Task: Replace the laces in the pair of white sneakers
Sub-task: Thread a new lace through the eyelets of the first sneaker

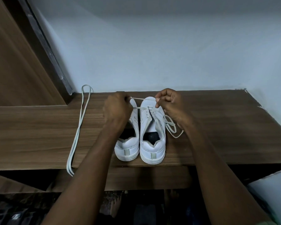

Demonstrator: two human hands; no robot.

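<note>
Right shoe (152, 127) beside left shoe (128, 143) on shelf (39, 135): left hand (116, 108) and right hand (167, 101) each pinch its lace (143, 99); uneven pulling risks unthreading eyelets, tipping shoe.

At frame centre, my left hand (116, 108) and right hand (169, 103) pinch the lace (142, 99) over the right sneaker (152, 132); a spare lace (78, 130) lies left.
</note>
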